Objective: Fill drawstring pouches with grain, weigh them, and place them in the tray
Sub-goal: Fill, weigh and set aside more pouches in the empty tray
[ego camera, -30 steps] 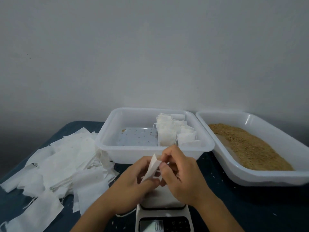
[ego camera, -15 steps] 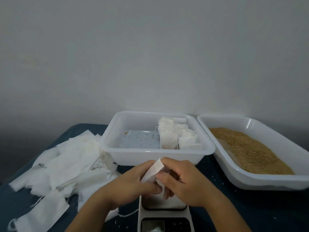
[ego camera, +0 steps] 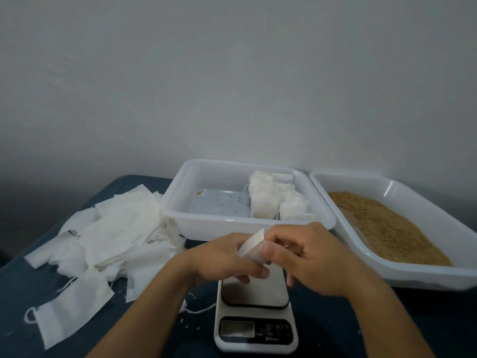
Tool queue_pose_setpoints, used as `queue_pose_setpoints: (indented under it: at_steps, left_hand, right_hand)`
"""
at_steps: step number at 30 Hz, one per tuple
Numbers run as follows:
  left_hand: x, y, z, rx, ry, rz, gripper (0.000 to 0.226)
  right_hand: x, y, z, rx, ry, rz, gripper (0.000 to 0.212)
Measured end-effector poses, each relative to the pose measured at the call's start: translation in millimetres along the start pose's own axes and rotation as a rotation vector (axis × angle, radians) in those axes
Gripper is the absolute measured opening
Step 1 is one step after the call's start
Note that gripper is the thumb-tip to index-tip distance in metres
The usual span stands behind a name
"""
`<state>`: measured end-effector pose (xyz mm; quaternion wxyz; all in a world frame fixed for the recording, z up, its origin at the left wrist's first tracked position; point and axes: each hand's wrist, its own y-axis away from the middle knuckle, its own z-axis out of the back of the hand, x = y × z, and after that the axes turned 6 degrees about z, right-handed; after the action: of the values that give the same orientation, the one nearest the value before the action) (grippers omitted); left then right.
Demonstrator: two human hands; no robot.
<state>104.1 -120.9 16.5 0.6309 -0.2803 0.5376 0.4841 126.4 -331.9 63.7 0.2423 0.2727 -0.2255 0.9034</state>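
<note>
- Both hands meet just above the weighing platform of the kitchen scale (ego camera: 255,316), and between them they hold one white drawstring pouch (ego camera: 251,245).
- The left hand (ego camera: 222,257) has its fingers curled round the pouch from below and from the left; its fingertips reach under the pouch, over the platform.
- The right hand (ego camera: 309,257) pinches the pouch's right edge between thumb and curled fingers, the thumb lying flat against the fabric.
- The pouch is tilted, its upper corner pointing up and away from the person; whether it holds any grain cannot be told.
- The scale is white with a dark display panel at its near end; the reading is too blurred to make out.
- Behind the hands a white plastic tray (ego camera: 180,200) holds a group of filled pouches (ego camera: 273,202) standing upright in its right half; a few loose grains lie on its bare floor.
- To the right, just beside that tray, a second white tray (ego camera: 387,187) holds a bed of brown grain (ego camera: 387,226).
- On the left of the dark blue table (ego camera: 387,319) lies a loose heap of empty pouches (ego camera: 108,228), flat and overlapping, some with strings trailing.
</note>
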Motion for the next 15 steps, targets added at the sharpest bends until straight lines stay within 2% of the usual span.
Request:
queue_pose_setpoints:
  at_steps: [2,4,7,8,9,12,15]
  left_hand:
    - [8.2,-5.0,-3.9,-0.119,0.033,-0.020,0.027]
    - [14.8,-7.9,-7.7,-0.226,0.039,-0.052,0.033]
    - [20.0,-9.5,-12.8,-0.367,-0.023,-0.082,0.036]
    - [21.4,-9.9,-14.4,-0.409,-0.041,-0.089,0.035]
    - [22.6,-10.5,-15.6,-0.445,-0.059,-0.096,0.034]
    - [24.5,-11.7,-20.1,-0.481,-0.087,-0.121,0.027]
    - [25.5,-14.5,-25.8,-0.529,-0.130,-0.120,0.027]
  right_hand:
    - [-0.5,3.7,9.7,-0.073,0.007,-0.016,0.027]
    - [-12.1,4.1,24.3,-0.250,0.086,-0.087,0.027]
    - [-56.9,4.0,56.9,-0.635,0.203,-0.339,0.010]
    - [-75.0,6.9,68.8,-0.686,0.276,-0.468,0.007]
    - [-93.4,11.3,78.5,-0.657,0.352,-0.611,0.011]
    - [-135.9,21.0,89.8,-0.347,0.494,-0.928,0.018]
    - [-160.6,19.2,86.9,-0.141,0.579,-0.987,0.021]
